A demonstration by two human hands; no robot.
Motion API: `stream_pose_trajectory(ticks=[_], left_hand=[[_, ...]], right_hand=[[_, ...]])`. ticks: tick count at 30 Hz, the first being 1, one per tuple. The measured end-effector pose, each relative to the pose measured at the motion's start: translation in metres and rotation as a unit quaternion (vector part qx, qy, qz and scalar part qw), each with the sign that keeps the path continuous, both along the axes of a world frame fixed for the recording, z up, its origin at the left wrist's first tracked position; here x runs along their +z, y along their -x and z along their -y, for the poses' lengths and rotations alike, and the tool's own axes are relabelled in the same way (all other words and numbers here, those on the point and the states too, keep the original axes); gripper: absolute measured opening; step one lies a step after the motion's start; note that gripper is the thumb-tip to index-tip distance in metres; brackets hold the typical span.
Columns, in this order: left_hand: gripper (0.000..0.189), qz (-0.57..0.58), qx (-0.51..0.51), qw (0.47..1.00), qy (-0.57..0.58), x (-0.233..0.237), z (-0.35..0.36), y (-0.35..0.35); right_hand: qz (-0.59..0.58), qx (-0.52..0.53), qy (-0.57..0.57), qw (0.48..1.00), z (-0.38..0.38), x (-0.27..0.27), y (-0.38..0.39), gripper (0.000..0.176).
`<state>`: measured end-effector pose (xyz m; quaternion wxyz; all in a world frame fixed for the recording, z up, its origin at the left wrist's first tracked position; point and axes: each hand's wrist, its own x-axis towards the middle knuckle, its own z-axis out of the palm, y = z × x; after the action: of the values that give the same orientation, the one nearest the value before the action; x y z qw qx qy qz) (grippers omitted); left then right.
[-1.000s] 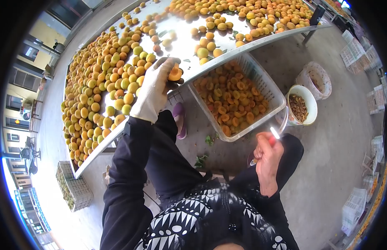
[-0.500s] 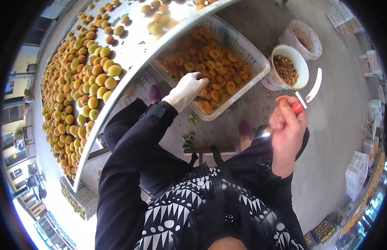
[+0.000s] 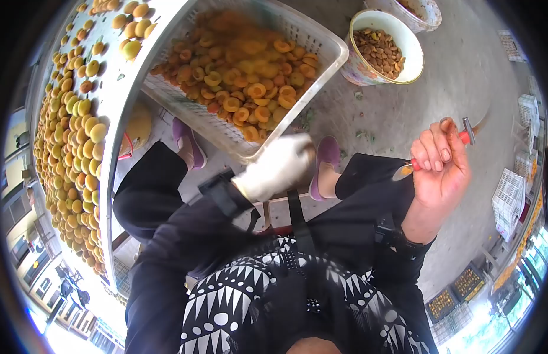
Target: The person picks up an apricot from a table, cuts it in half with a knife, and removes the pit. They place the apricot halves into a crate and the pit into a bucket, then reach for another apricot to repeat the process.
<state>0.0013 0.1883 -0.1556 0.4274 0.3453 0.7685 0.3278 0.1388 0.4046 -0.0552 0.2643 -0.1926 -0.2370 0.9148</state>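
Observation:
My right hand (image 3: 440, 162), bare, is closed around the red handle of a knife (image 3: 465, 137). A metal crosspiece and a blurred curved blade stick out past the fingers, and a small spoon-like tip shows on the other side of the hand. My left hand (image 3: 280, 168), in a white glove, is smeared by motion just off the near corner of a plastic crate (image 3: 340, 59); its fingers cannot be made out. Inside the crate lie many halved apricots (image 3: 250, 97), with an orange blur over the far part.
At the left a pale table (image 3: 125, 88) bears whole apricots (image 3: 73, 141). Beyond the crate stand a bucket of apricot pits (image 3: 377, 53) and a second bucket (image 3: 427, 23). White crates (image 3: 509, 200) line the right side. Purple shoes (image 3: 327, 156) rest on the floor.
My gloved left hand has come back from over the halved apricots to the crate's near corner. My right hand has turned, the knife with it. The camera view has shifted.

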Motion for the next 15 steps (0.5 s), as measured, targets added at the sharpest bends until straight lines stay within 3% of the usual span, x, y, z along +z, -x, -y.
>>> stream_pose_trajectory(ticks=[3,5,9,11,12,13,15], left_hand=[[0.022,-0.060,-0.079,0.989,0.114,-0.097,0.007,-0.054],[0.023,-0.141,-0.076,0.968,0.193,-0.142,-0.007,-0.055],[0.029,-0.285,0.026,0.938,0.194,-0.229,-0.027,-0.035],[0.029,-0.380,0.043,0.915,0.128,-0.267,-0.028,-0.031],[0.027,-0.367,0.094,0.919,0.113,-0.287,-0.030,-0.034],[0.025,-0.383,0.078,0.908,0.149,-0.307,-0.028,-0.038],[0.023,-0.347,0.026,0.913,0.214,-0.282,-0.045,-0.032]], right_hand=[[-0.016,0.014,0.045,0.999,-0.014,-0.018,-0.004,0.014],[-0.011,0.015,0.059,0.998,-0.022,-0.025,-0.008,0.014],[0.024,-0.012,0.097,0.995,-0.027,-0.025,-0.009,0.015],[0.039,-0.012,0.076,0.996,-0.027,-0.026,-0.006,0.015],[0.042,0.001,0.076,0.996,-0.027,-0.027,-0.004,0.015],[0.044,0.013,0.074,0.996,-0.027,-0.028,-0.002,0.014],[0.063,0.006,0.085,0.994,-0.026,-0.030,0.002,0.014]])
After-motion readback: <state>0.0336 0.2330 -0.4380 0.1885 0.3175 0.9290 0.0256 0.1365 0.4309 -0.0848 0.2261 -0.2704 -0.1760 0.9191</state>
